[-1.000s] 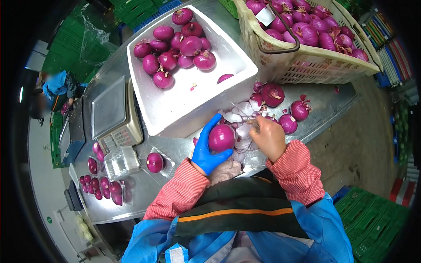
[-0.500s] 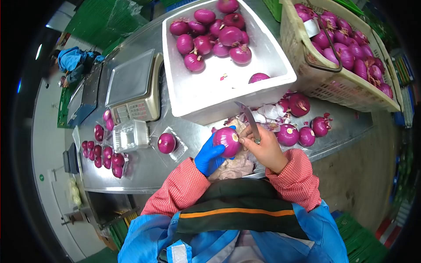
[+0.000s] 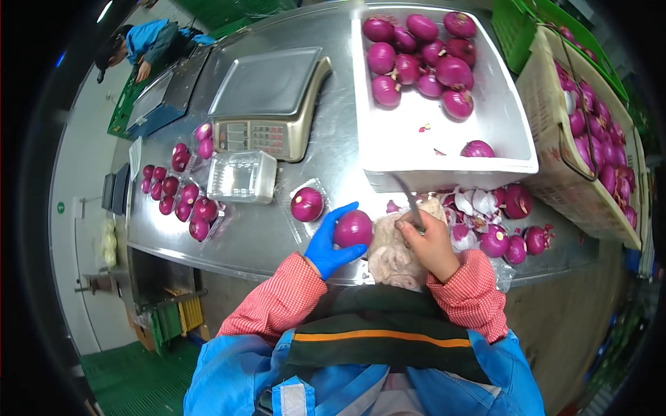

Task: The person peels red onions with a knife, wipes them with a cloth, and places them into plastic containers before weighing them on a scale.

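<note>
Small onions (image 3: 183, 211): set close in see-through packs (image 3: 219, 223) near the left end of the table (image 3: 343, 90). The packs likely stop them rolling.
Tub (image 3: 241, 177): see-through, just beside the small onions.
Scale (image 3: 267, 83): behind the tub, flat plate on top. Its buttons face the near side, maybe so they are easy to reach.
Lone onion (image 3: 306, 204): on a see-through tray (image 3: 301, 232), between the tub and the left hand. The tray may keep it from rolling.
Left hand (image 3: 329, 243): gloved in blue, bent round the big onion, thumb near, fingers far. It is spread just as wide as the onion, a good way to hold something round, I think.
Big onion (image 3: 354, 229): in the left hand, left of the cloth. I cannot tell if it touches the table.
Cloth (image 3: 390, 256): pale and crumpled, between the two hands.
Right hand (image 3: 430, 243): bare, fingers curled tight round the knife.
Knife (image 3: 406, 197): blade points away from the body, apart from the big onion, perhaps to keep it safe.
White box (image 3: 451, 166): onions inside; its tall walls likely hold them in.
Peels (image 3: 477, 202): heaped right of the cloth.
Crate (image 3: 551, 149): far right, full of onions.
</note>
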Action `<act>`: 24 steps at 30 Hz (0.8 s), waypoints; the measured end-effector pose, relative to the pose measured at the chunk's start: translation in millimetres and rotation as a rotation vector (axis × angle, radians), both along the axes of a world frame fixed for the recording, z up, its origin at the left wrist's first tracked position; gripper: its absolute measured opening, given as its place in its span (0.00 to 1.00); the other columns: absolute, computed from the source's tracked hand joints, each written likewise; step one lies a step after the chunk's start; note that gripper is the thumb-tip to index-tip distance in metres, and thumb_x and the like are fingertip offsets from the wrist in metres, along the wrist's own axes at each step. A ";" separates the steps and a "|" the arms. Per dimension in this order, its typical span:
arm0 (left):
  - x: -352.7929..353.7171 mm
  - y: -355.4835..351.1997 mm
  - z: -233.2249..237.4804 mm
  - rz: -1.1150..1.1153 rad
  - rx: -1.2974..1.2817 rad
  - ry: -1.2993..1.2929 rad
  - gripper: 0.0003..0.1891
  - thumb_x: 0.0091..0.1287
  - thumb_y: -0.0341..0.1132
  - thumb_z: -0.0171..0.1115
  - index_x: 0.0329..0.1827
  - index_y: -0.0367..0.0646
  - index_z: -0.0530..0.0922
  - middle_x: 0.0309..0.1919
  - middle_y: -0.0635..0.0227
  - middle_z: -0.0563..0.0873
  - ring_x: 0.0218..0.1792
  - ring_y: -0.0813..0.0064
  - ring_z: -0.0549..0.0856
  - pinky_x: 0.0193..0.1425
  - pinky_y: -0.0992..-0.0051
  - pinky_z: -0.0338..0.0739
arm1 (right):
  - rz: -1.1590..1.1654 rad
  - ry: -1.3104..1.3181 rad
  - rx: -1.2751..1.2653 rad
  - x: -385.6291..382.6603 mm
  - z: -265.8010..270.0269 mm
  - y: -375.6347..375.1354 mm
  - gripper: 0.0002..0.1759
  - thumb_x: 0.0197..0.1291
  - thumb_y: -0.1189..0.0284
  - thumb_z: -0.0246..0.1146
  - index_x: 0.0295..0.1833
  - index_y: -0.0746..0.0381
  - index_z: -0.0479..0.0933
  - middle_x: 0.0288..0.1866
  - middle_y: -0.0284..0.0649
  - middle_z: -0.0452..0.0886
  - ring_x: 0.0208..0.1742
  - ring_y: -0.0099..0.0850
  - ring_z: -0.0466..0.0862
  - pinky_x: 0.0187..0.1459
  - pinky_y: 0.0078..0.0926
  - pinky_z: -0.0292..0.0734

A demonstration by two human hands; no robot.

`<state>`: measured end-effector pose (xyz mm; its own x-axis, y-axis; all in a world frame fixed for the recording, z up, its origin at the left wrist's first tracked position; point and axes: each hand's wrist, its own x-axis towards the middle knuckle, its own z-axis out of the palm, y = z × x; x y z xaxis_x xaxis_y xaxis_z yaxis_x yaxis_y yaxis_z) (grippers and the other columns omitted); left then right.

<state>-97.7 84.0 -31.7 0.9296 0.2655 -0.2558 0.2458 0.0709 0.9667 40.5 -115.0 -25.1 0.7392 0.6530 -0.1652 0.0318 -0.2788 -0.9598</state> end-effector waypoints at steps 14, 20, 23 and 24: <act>-96.5 94.1 -83.3 0.565 0.530 0.280 0.27 0.63 0.27 0.69 0.66 0.43 0.74 0.53 0.61 0.81 0.51 0.70 0.82 0.59 0.70 0.77 | 0.173 -0.127 -0.078 -20.2 -16.7 61.2 0.16 0.65 0.63 0.65 0.42 0.67 0.79 0.26 0.49 0.81 0.28 0.44 0.83 0.32 0.38 0.74; -82.5 82.4 -132.3 0.460 0.322 0.526 0.15 0.69 0.34 0.64 0.56 0.45 0.77 0.34 0.66 0.84 0.34 0.75 0.82 0.45 0.72 0.79 | 0.176 -0.260 -0.164 -13.7 -8.0 126.1 0.17 0.65 0.61 0.65 0.39 0.66 0.77 0.23 0.48 0.79 0.27 0.46 0.83 0.31 0.38 0.74; -94.4 98.0 -129.4 0.411 0.565 0.518 0.13 0.69 0.37 0.63 0.53 0.45 0.78 0.33 0.61 0.86 0.33 0.63 0.85 0.44 0.67 0.81 | 0.195 -0.354 -0.135 -13.1 -17.4 154.0 0.16 0.65 0.61 0.65 0.39 0.66 0.78 0.24 0.51 0.80 0.28 0.49 0.83 0.32 0.41 0.74; -102.3 107.5 -121.3 0.385 0.694 0.488 0.12 0.69 0.38 0.63 0.51 0.44 0.78 0.33 0.59 0.86 0.33 0.59 0.86 0.44 0.66 0.81 | 0.210 -0.386 -0.133 -14.2 -18.6 162.4 0.16 0.65 0.61 0.65 0.39 0.66 0.78 0.24 0.51 0.80 0.28 0.50 0.83 0.32 0.42 0.74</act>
